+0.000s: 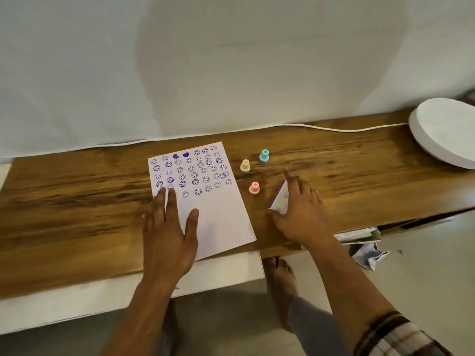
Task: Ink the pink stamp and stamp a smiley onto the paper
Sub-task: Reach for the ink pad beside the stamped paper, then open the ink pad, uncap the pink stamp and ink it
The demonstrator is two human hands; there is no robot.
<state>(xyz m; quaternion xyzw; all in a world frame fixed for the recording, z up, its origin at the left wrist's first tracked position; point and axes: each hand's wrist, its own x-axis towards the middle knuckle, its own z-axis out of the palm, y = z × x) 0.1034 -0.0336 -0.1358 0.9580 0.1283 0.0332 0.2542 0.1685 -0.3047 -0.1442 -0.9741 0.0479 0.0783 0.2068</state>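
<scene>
The paper is lying on the wooden table, and I am using it as the landmark for everything here. The left hand is lying flat and open on the near left part of the paper, gripping nothing; it is probably pressing the sheet so it does not slide during stamping. Most of the far part of the paper is already covered with purple smileys, while the near part is blank, so a new print would fit there.

The pink stamp is standing upright just to the right of the paper, not touched by any hand. The right hand is further right of the paper, its fingers spread and resting around the ink pad, which looks tilted; whether it is really gripping it I cannot tell. A cream stamp and a teal stamp are standing right of the paper's far corner.

I judge that the inking is not yet begun.
</scene>
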